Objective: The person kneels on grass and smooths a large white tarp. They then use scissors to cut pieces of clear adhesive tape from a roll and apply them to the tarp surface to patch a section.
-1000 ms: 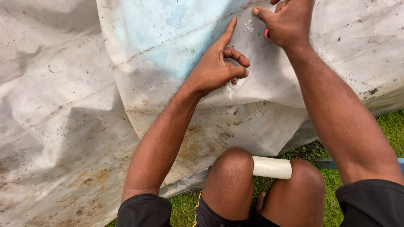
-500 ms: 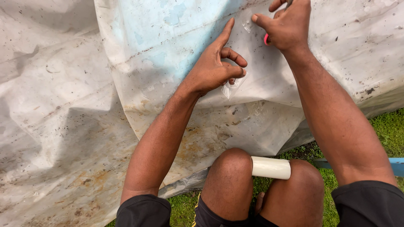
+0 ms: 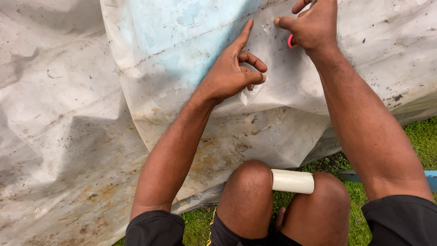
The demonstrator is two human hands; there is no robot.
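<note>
A dirty white plastic sheet (image 3: 82,114) with a pale blue patch (image 3: 182,41) fills most of the head view. My left hand (image 3: 230,73) rests on it, index finger pointing up along the sheet while thumb and other fingers pinch a bit of clear tape (image 3: 250,93). My right hand (image 3: 314,25) sits at the top edge, thumb pressed to the sheet, fingers closed around a small red object (image 3: 290,42) that is mostly hidden. A white roll (image 3: 292,181) is clamped between my knees.
Green grass (image 3: 423,141) shows at the lower right and below the sheet's edge. A blue bar (image 3: 430,177) lies on the grass behind my right arm. Rust-coloured stains mark the sheet's lower fold (image 3: 205,159).
Both hands have stayed on the same spot of the sheet; the right hand shifted slightly up and right. The roll stays between my knees.
</note>
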